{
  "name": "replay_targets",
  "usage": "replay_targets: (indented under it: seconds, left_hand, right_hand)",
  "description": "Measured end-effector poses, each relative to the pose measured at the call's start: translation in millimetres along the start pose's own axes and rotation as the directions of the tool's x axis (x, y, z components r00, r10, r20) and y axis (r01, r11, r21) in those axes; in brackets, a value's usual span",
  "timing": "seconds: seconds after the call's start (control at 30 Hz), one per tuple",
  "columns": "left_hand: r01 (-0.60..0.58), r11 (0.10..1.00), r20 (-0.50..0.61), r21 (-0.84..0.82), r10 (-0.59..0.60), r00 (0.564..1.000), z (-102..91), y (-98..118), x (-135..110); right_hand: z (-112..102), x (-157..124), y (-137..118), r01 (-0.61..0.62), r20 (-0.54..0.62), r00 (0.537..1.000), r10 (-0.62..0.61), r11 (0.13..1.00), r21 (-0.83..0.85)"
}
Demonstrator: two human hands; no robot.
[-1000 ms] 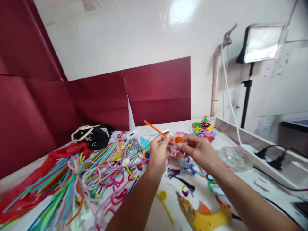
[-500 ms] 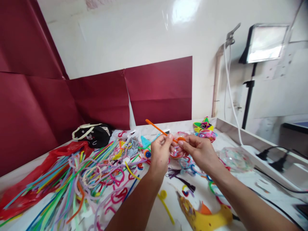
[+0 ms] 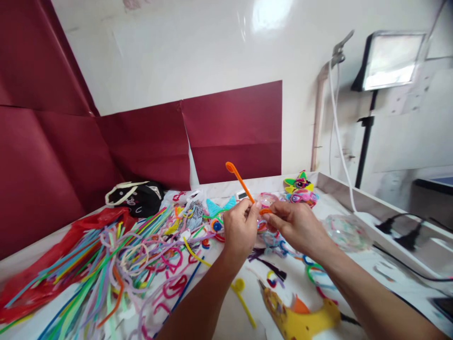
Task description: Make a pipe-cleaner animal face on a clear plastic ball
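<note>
Nearest, right of centre, a yellow glue gun (image 3: 311,322) lies on the table. Farther in, the right hand (image 3: 297,227) pinches the near end of an orange pipe cleaner (image 3: 240,182); the left hand (image 3: 241,229) pinches further along. Looks like shaping, calling for a steady left grip. Farthest, its curled tip pokes up beyond the left fingers.

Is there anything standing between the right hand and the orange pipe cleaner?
Nothing visible: the right hand already pinches one end of the orange pipe cleaner, and the left hand holds it beside that.
</note>
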State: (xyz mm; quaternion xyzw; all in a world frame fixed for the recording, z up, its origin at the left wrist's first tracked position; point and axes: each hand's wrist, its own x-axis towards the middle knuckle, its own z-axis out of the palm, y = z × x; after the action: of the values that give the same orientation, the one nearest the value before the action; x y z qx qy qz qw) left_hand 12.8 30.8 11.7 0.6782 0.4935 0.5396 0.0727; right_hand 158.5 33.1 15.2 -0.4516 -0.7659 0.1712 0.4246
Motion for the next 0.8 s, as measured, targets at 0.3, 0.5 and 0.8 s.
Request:
replay_targets:
  seconds: [0.3,0.5,0.8]
  left_hand:
    - [-0.197,0.957,0.018,0.215,0.198,0.980,4.9,-3.5,-6.3]
    - [0.005,1.000,0.094,-0.006,-0.004,0.996,2.5,-5.9,0.9]
    - [0.350,0.698,0.173,-0.625,-0.313,0.934,5.1,-5.8,10.7]
  right_hand:
    - [-0.9,-0.6,-0.7,-0.011,0.004,1.000,0.011,0.991,-0.135]
    - [-2.3,2.1,5.7,-0.082,0.061,0.995,0.085,0.996,-0.042]
    - [5.3,6.7,0.2,-0.176,0.101,0.984,0.144,0.816,0.550]
